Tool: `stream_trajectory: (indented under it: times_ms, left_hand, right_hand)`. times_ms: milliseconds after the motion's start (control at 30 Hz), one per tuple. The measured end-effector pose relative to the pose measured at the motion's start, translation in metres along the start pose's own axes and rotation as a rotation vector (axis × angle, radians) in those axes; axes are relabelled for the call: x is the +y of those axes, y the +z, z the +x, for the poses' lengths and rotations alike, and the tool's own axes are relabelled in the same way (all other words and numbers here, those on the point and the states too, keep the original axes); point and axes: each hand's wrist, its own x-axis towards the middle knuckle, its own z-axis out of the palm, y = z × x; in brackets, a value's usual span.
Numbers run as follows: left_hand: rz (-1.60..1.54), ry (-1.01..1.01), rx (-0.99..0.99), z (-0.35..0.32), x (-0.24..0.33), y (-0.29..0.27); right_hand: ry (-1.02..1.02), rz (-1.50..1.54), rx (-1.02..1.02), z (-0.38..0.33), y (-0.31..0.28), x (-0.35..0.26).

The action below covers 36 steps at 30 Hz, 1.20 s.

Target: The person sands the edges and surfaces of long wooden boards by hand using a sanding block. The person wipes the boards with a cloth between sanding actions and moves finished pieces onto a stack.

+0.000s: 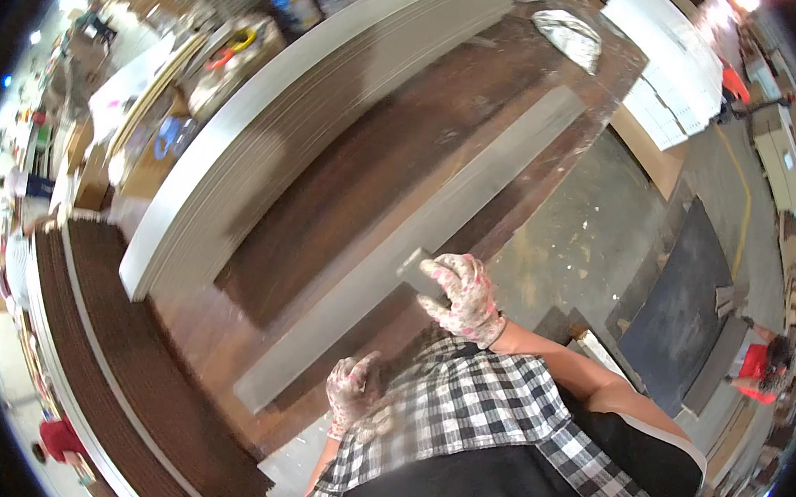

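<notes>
A long, narrow grey board (418, 222) lies diagonally across the brown worktable (329, 179). My right hand (465, 299), in a white glove with a pink pattern, pinches a small grey block (414, 264) between thumb and fingers. The block is at the board's near edge; whether it touches is unclear. My left hand (351, 391), gloved the same way, is held with curled fingers by my checked apron (470, 401), just off the table's near edge. Anything inside those fingers is hidden, and the hand is somewhat blurred.
A row of stacked pale boards (267, 138) stands along the table's far side. Dark brown strips (132, 350) are stacked at the left. A whitish cloth bundle (568, 39) lies at the far right corner. White panels (673, 74) stand beyond it. A person in red (759, 366) is at right.
</notes>
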Motion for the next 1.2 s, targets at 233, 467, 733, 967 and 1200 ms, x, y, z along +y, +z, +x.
stream_trajectory:
  times_ms: [233,467,733,967,1200]
  left_hand:
    - [-0.080,-0.196,0.135,-0.032,0.054,0.019]
    - [-0.131,-0.218,0.238,-0.033,0.054,0.030]
    - [-0.233,-0.269,0.227,-0.044,0.059,0.029]
    - [-0.149,-0.280,0.181,-0.028,0.054,0.030]
    - [-0.143,-0.358,0.195,-0.037,0.059,0.029]
  right_hand:
    - [-0.342,0.144,-0.297,0.001,0.002,-0.042]
    - [-0.675,0.228,-0.292,0.047,0.040,-0.091]
    - [-0.547,0.088,-0.327,0.033,-0.006,-0.042]
    - [-0.630,0.173,-0.330,0.030,0.051,-0.075]
    - [-0.536,-0.032,-0.165,0.029,-0.013,0.024]
